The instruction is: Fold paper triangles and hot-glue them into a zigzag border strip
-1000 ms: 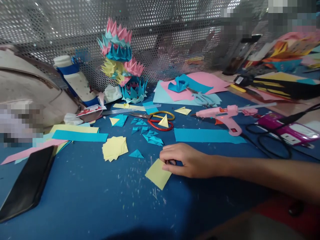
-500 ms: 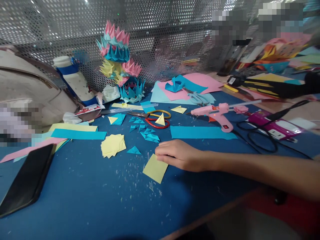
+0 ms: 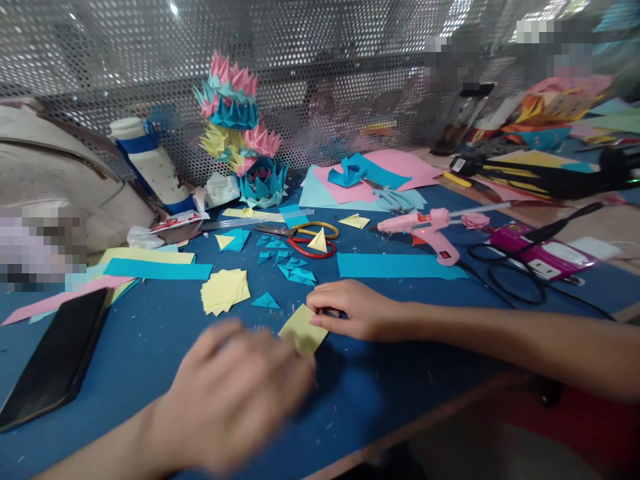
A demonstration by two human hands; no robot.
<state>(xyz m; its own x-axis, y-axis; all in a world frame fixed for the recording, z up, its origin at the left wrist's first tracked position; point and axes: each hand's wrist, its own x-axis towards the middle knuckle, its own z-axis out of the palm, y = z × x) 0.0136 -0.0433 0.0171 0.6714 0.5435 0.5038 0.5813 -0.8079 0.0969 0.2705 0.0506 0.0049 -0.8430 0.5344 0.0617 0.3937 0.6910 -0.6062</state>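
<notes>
A small yellow paper square (image 3: pixel 301 330) lies on the blue table, turned cornerwise. My right hand (image 3: pixel 353 310) pinches its upper right corner between thumb and fingers. Over the near edge of the square is my left hand (image 3: pixel 240 393), smeared by motion, so its fingers cannot be made out. To the left sits a stack of yellow squares (image 3: pixel 225 291). A folded blue triangle (image 3: pixel 266 301) rests between stack and square, and several more blue folded pieces (image 3: pixel 297 270) lie farther back.
Scissors (image 3: pixel 313 240) and a pink glue gun (image 3: pixel 425 230) lie beyond the hands. A blue strip (image 3: pixel 400 265) is nearer. A black phone (image 3: pixel 57 357) lies left. A paper model (image 3: pixel 233 100), a bottle (image 3: pixel 147 163) and a power strip (image 3: pixel 543 250) stand or lie farther back.
My left hand has come into view from the lower left and reaches the yellow square. My right hand stays at the square's corner, its thumb now on top. The view has shifted slightly.
</notes>
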